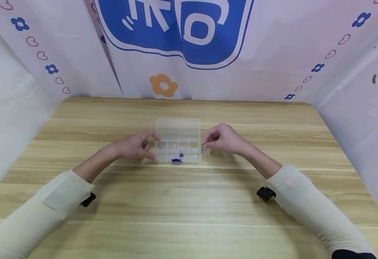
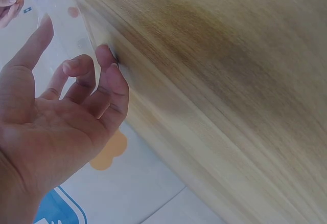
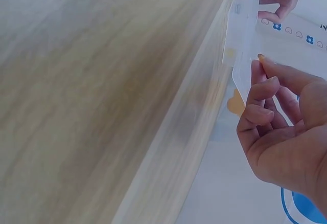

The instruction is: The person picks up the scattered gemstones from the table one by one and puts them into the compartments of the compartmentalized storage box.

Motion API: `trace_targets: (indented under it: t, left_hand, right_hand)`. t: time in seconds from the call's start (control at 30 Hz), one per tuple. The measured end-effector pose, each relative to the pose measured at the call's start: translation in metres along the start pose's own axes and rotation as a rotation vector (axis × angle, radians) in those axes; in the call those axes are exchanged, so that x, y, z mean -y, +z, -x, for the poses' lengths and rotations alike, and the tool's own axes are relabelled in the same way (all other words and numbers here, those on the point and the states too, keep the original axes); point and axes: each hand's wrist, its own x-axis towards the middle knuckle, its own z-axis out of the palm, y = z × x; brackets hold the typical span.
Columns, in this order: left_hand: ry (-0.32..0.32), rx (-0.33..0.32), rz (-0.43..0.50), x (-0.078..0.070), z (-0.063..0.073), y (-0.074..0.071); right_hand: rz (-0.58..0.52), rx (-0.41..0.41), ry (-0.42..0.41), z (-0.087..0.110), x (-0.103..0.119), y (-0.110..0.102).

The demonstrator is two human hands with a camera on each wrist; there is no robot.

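A clear plastic compartment box point(image 1: 193, 160) stands on the table with its clear lid point(image 1: 178, 128) tipped back behind it. My left hand point(image 1: 134, 145) holds the box's left end, thumb by the front corner and forefinger by the back. My right hand point(image 1: 224, 138), just off the box's right end, pinches a small orange piece point(image 3: 261, 57) between thumb and forefinger. A small round blue piece point(image 1: 181, 155) lies in a front compartment. Yellow pieces point(image 1: 194, 145) are in the back right one, and something whitish point(image 1: 174, 146) sits in another back compartment.
The box has a blue latch point(image 1: 176, 160) at its front. A wood-grain table point(image 1: 182, 208) carries everything. Behind it hangs a white printed cloth point(image 1: 273, 72) with a blue sign and an orange flower, and white cloth also stands at both sides.
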Motion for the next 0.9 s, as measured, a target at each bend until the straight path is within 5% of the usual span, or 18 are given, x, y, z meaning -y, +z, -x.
trace_targets:
  t: [0.5,0.9]
  left_hand:
    - [-0.049,0.010,-0.005,0.001,-0.001,-0.001]
    - [-0.030,0.008,-0.007,0.000,0.000,-0.001]
  right_hand:
    - [-0.010,0.044,-0.020,-0.007,0.008,0.012]
    - [-0.018,0.070,-0.029,-0.010,0.011,0.017]
